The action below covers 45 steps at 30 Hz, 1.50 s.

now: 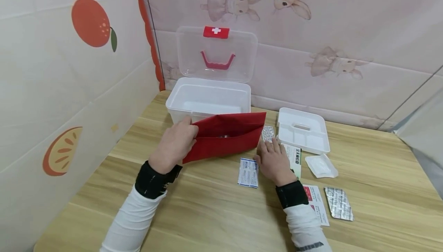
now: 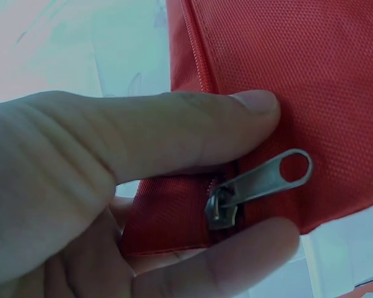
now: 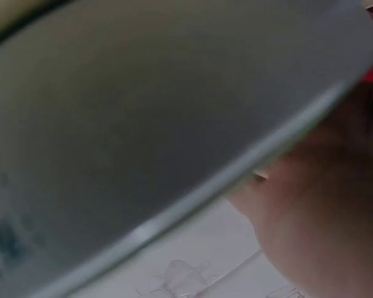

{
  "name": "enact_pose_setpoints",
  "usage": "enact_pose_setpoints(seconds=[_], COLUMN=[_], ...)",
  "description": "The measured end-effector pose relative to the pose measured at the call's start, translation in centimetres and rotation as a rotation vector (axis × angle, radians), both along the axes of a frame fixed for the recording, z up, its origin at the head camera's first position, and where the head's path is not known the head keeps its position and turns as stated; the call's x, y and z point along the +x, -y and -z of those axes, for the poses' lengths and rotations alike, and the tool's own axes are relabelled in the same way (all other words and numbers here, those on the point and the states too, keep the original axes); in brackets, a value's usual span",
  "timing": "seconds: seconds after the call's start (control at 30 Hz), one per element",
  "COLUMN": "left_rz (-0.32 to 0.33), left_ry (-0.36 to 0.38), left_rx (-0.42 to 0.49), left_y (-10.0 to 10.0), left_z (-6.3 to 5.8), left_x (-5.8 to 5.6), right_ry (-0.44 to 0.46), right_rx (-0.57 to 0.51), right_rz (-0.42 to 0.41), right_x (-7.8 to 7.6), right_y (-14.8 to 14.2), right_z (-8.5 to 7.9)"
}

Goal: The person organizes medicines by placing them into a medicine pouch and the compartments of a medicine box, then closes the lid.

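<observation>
- Left hand [image 1: 174, 143]: zip end of red pouch [image 1: 221, 148] is pinched between thumb and fingers.
- Right hand [image 1: 275, 163]: fingers outstretched beside blister pack [image 1: 268, 133]; contact cannot be told.
- Red pouch: coarse-woven, silver zip puller [image 2: 261, 182], mouth gaping; held before white box [image 1: 211, 92].

Left hand [image 1: 175, 141] pinches; right hand [image 1: 275, 162] has fingers extended.

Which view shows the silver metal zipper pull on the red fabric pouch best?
Left wrist: the zipper pull is close and uncovered there. The head view shows the left hand gripping that end of the pouch, no pull visible; the right wrist view shows none of it.
</observation>
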<state>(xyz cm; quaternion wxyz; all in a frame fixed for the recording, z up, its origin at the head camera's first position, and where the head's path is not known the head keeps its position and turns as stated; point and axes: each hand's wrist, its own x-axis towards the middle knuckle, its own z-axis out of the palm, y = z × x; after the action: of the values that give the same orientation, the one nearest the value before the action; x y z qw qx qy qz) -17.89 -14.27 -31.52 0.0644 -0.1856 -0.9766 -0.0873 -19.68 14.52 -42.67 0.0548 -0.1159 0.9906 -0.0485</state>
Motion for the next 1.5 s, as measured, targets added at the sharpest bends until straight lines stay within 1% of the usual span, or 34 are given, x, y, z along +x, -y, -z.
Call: enact_pose_setpoints(seconds=[0.1,0.23,0.43,0.5,0.63,0.77,0.87,0.93,1.07,1.17,1.3,1.5], left_rz=[-0.001,0.0,0.008,0.002,-0.007,-0.001,0.004,0.01,0.026,0.036,0.047,0.061], left_ry=[-0.001,-0.008,-0.023,-0.018,-0.008,-0.006,-0.007,0.003,0.04,0.073,0.109,0.128], left_rx=[-0.005,-0.012,-0.046,-0.059,-0.074,-0.088,-0.108,-0.122,-0.134,-0.125,-0.105,-0.088], left_y=[0.0,0.0,-0.1,-0.1,-0.1,-0.2,-0.2,-0.3,-0.6,-0.7,-0.9,-0.8], left_z=[-0.1,-0.1,0.1,0.1,0.1,0.0,0.1,0.1,0.0,-0.1,-0.2,-0.2], left_x=[0.0,-0.1,0.0,0.0,0.0,0.0,0.0,0.1,0.3,0.6,0.9,1.1], right_ry=[0.034,0.032,0.087,0.072,0.013,-0.019,-0.047,-0.072,-0.127,-0.138,-0.129,-0.128], right_rx=[-0.029,-0.065,-0.095,-0.096,-0.097,-0.102,-0.105,-0.119,-0.153,-0.154,-0.159,-0.154], right_rz=[0.013,-0.009,-0.012,-0.012,-0.019,-0.023,-0.036,-0.038,-0.014,0.003,0.001,-0.002], right_x=[-0.1,-0.6,-1.3,-1.4,-1.2,-0.9,-0.8,-0.8,-0.8,-0.8,-0.8,-0.7], right_y=[0.0,-0.4,-1.1,-1.1,-1.1,-0.9,-0.8,-0.9,-1.1,-1.3,-1.4,-1.6], right_z=[0.0,0.0,0.0,-0.1,-0.5,-1.1,-1.2,-1.2,-1.0,-0.8,-0.7,-0.7])
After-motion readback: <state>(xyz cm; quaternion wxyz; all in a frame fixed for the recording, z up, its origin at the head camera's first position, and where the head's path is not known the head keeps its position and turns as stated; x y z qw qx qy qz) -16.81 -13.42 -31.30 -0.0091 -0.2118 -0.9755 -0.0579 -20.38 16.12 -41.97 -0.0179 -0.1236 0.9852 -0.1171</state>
